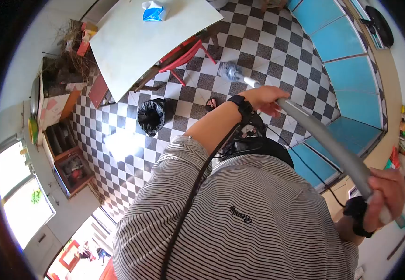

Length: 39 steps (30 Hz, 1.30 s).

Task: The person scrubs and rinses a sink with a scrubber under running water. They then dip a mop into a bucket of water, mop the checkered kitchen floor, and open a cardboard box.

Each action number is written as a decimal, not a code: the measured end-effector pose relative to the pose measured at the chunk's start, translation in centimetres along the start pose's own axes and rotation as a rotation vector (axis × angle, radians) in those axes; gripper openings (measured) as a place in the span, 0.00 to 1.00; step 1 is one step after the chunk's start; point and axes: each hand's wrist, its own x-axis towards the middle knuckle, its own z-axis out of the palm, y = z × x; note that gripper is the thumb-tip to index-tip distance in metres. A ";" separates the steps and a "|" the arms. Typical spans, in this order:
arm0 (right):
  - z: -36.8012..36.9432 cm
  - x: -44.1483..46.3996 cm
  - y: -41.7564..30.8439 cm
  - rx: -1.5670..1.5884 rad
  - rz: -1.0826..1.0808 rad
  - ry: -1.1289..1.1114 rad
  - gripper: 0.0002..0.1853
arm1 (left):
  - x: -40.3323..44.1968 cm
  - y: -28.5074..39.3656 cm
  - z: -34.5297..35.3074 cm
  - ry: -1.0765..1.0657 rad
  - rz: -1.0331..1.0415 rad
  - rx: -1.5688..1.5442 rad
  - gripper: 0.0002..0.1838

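A long grey mop handle (326, 133) runs diagonally across the right half of the view. Near its upper end, my left hand (270, 99) has its fingers wrapped round the pole. At the lower right, my right hand (385, 198) grips the handle close to its end. Beyond my left hand a white section leads to the grey-blue mop head (230, 71), which rests on the black-and-white checkered floor (277, 56). The mop head lies just right of a red chair (183, 58). Both wrists wear black bands.
A white table (151, 39) with a blue tissue pack (154, 14) stands at the upper left. Below it is a bin with a black bag (151, 117). Blue cabinets (351, 70) line the right. Wooden shelves (72, 170) stand at left. A dark cable hangs across my body.
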 end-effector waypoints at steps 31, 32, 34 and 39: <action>1.6 -4.3 4.4 0.250 0.225 0.153 0.04 | 2.3 -0.6 -0.6 -0.029 -0.394 0.307 0.27; 0.1 -5.3 4.1 0.189 0.243 0.185 0.05 | 3.8 -0.3 0.6 -0.049 -0.400 0.346 0.27; -1.7 -7.9 3.2 0.102 0.294 0.238 0.06 | 7.6 -0.9 2.5 -0.321 -0.495 0.228 0.28; -4.4 -13.4 0.4 -0.114 0.418 0.276 0.06 | 13.7 0.8 9.4 -0.481 -0.603 0.430 0.32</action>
